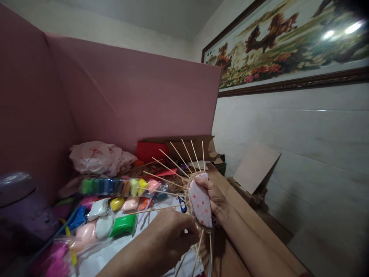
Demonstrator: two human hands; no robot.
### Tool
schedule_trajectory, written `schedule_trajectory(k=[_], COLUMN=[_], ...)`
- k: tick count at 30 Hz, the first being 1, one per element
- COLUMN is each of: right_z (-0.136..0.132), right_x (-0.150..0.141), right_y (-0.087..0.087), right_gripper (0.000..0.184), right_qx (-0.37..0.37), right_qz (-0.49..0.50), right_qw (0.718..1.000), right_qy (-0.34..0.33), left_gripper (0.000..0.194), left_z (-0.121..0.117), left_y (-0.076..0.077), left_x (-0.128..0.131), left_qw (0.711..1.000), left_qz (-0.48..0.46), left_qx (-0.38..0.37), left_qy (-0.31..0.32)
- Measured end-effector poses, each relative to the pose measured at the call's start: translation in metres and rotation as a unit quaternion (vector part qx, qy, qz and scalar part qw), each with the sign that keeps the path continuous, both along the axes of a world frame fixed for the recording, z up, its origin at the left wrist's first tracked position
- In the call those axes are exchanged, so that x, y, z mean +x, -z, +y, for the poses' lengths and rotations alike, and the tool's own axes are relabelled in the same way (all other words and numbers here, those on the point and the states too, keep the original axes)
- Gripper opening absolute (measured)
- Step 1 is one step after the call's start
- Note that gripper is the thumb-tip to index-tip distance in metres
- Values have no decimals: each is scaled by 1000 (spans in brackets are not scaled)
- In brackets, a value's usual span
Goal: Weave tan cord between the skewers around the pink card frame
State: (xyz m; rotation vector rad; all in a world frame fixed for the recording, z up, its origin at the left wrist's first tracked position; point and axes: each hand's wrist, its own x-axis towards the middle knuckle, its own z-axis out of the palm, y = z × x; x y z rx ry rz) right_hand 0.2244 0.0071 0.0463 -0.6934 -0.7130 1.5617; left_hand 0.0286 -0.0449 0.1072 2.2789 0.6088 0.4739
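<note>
A half-round piece covered in white cloth with red and pink dots (201,201) is gripped in my right hand (213,194), thumb over its front. Brown twine (188,188) runs round its curved edge. Thin wooden sticks (178,153) fan outward from that edge, most toward the left and up, a couple pointing down. My left hand (173,232) is closed in a pinch on the twine at the lower edge of the piece. The fingertips of the left hand are partly hidden, and the back of the piece cannot be seen.
Packets of coloured clay (123,225) lie on the left of the table beside a purple container (25,211). Behind are a crumpled pinkish cloth (99,157) and cardboard (187,144). A pink partition (138,96) and a tiled wall (317,142) bound the space.
</note>
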Motion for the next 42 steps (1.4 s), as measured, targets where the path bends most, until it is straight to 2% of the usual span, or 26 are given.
schedule_trajectory(k=[6, 8, 10, 13, 17, 20, 23, 26, 29, 32, 34, 38, 42], right_z=[2, 3, 4, 5, 4, 3, 3, 3, 2, 2, 2, 2, 2], right_x=[2, 2, 1, -1, -3, -1, 2, 3, 1, -1, -1, 0, 2], right_y=[5, 6, 6, 7, 6, 6, 7, 9, 9, 9, 8, 6, 7], right_gripper=[25, 25, 25, 17, 10, 10, 8, 8, 9, 10, 10, 10, 11], right_qx=[-35, -40, -43, -46, -45, -44, -42, -38, -39, -40, -41, -48, -51], right_qz=[5, 7, 10, 14, 20, 20, 34, 54, 59, 65, 70, 75, 97], right_qw=[999, 999, 999, 999, 999, 999, 998, 998, 997, 997, 997, 996, 994], right_qy=[-2, -1, 2, 9, 8, 4, 7, 7, 3, 4, 2, -8, -7], left_gripper=[21, 20, 17, 14, 14, 11, 12, 14, 17, 20, 22, 23, 27], left_z=[5, 8, 12, 20, 35, 45, 53, 59, 63, 67, 70, 82, 101], left_y=[1, -3, -8, -13, -14, -12, -11, -12, -16, -21, -24, -20, 3], left_x=[-7, -12, -17, -23, -32, -39, -44, -48, -54, -62, -67, -73, -70], left_qw=[997, 996, 995, 985, 943, 913, 905, 907, 898, 896, 906, 937, 966], left_qz=[-32, -49, -74, -85, -34, -8, -11, -28, -23, -29, -52, -113, -107], left_qx=[-65, -59, -9, 105, 258, 301, 300, 290, 277, 221, 164, 26, -111], left_qy=[-19, -35, -62, -111, -208, -275, -301, -305, -341, -385, -386, -329, -206])
